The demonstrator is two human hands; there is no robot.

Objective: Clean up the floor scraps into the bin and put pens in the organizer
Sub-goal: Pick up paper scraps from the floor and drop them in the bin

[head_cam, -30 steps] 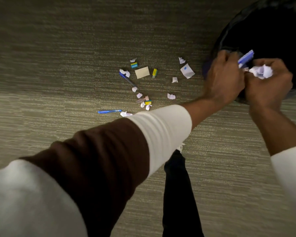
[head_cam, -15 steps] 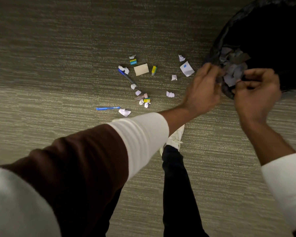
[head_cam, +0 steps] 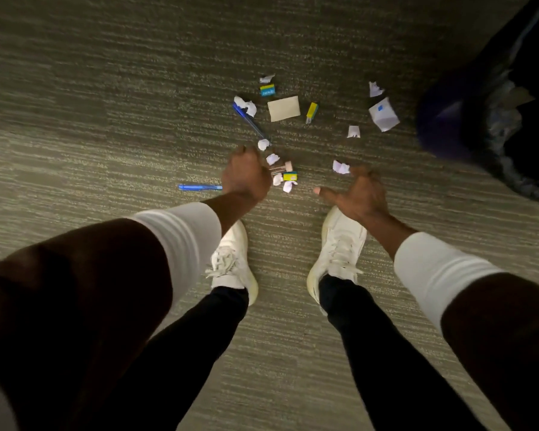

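Carpet in dull grey-green stripes fills our view, and both our hands have come away from the bin and down toward the litter. Our left hand (head_cam: 246, 177) is curled into a loose fist just beside a knot of small scraps (head_cam: 282, 177); whether it already pinches anything we cannot tell. Our right hand (head_cam: 360, 194) is spread wide and empty, fingertips close to a crumpled white scrap (head_cam: 340, 167). A second ago both hands were over the bin (head_cam: 492, 126) with a wad of paper and a blue-white piece; those are gone from our grip, and paper now shows inside the rim, so one load looks delivered. Further out lie a blue pen (head_cam: 199, 187) to the left, a second pen (head_cam: 251, 121) beyond, a tan note (head_cam: 283, 108) and a larger white piece (head_cam: 384, 115) near the bin. No organizer is in view.
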